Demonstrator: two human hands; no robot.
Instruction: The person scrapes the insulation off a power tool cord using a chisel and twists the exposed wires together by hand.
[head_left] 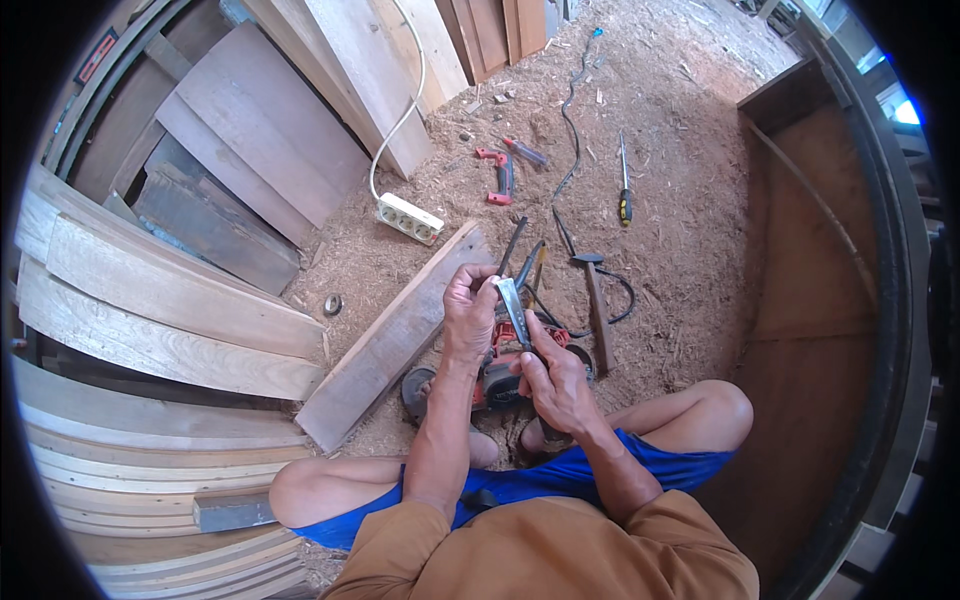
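Observation:
My left hand (470,315) is closed, its thumb and fingers pinching near the upper end of a silver metal piece. From between those fingers sticks up a thin dark strip (513,246). The silver flat-bladed tool (515,312) has small holes along it and a dark lower end, which my right hand (558,385) grips. Both hands are raised over a red and dark power tool (497,380) with round parts at its sides, standing between my legs. Just right of my hands lies a hammer (598,312) with a wooden handle. My fingers hide part of the held pieces.
A plank (390,340) lies left of my hands, near a white power strip (410,220) and a tape roll (333,304). Ahead are a red-grey handle part (498,178), screwdriver (526,152) and long yellow-black-handled tool (624,190). Boards (170,300) line the left; a brown panel (815,300) the right.

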